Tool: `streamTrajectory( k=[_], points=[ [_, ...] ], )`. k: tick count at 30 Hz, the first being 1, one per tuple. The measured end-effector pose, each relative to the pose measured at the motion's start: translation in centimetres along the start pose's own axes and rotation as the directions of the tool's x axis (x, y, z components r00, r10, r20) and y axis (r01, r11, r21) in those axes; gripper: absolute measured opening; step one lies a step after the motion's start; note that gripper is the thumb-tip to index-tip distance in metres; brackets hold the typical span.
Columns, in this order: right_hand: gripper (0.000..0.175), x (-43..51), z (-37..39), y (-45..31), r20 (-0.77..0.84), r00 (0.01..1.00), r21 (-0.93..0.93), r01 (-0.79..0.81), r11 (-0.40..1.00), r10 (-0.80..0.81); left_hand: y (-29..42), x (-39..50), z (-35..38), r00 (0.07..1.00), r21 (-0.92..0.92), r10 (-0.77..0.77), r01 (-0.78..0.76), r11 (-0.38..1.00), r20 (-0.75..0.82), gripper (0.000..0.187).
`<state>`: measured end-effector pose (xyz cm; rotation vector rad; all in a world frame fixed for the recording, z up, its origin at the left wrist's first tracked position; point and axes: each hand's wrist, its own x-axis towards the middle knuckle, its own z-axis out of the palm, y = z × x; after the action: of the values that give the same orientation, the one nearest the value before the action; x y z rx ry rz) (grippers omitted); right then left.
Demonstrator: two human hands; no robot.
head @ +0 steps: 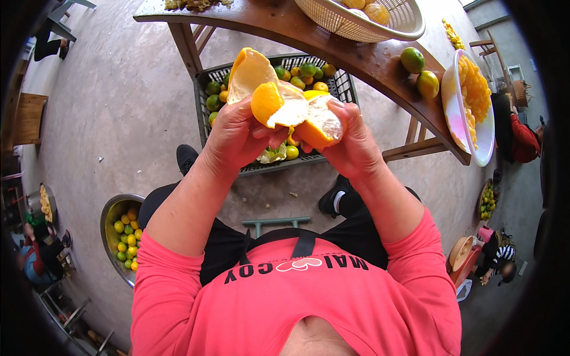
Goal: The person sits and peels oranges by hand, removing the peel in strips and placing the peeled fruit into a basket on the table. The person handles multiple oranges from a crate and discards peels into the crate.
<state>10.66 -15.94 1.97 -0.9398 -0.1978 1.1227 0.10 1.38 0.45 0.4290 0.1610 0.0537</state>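
Both hands are raised over a black plastic crate (277,168) of green and orange citrus fruit. My left hand (236,129) grips the loosened orange peel (254,75), whose white inner side shows. The peel hangs in wide flaps, one standing up above the fingers. In my right hand (352,133) is a partly peeled mandarin (321,124), with white pith showing and orange skin around its lower side. The thumb lies at the fruit's upper edge. Peel and fruit meet between the hands; whether they are still joined is hard to tell. Some fingertips are hidden beneath them.
Ahead stands a wooden table (267,20) with a plastic basket (356,29) of peeled fruit, two whole citrus fruits (420,71) and a white basin (483,147) of orange segments. A metal bowl (107,222) of citrus is on the floor at left. Other people sit at both sides.
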Motion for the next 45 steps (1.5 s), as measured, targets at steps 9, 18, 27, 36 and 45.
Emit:
streamTrajectory(
  k=[9, 18, 27, 36, 45],
  points=[
    [0.068, -0.4, -2.6, -4.7, 0.0, 0.996, -0.136, 0.091, 0.987, -0.092, 2.4, 0.4, -1.0, 0.906, 0.835, 0.059, 0.359, 0.417, -0.419, 0.051],
    [0.069, 0.4, -1.8, -2.3, 0.043, 0.999, -0.602, 0.051, 0.797, -0.031, 0.1, 0.8, 0.4, 0.992, 0.797, 0.106, -0.117, 0.593, 0.067, 0.045],
    [0.05, 0.8, -1.3, -0.4, 0.052, 0.994, -0.819, 0.097, 0.566, -0.094, -0.4, 0.1, 0.6, 0.985, 0.978, 0.171, -0.054, 0.2, 0.02, 0.02],
    [0.055, 0.5, -0.4, 0.4, 0.14, 0.962, -0.901, 0.221, 0.373, -0.232, -1.5, 0.1, 0.5, 0.966, 0.989, 0.26, -0.032, 0.147, -0.007, 0.019],
    [0.06, 0.1, -0.1, -0.8, 0.123, 0.99, -0.894, 0.14, 0.425, -0.069, -2.0, 0.2, -0.4, 0.975, 0.68, -0.026, 0.174, 0.712, -0.222, 0.021]
  ],
)
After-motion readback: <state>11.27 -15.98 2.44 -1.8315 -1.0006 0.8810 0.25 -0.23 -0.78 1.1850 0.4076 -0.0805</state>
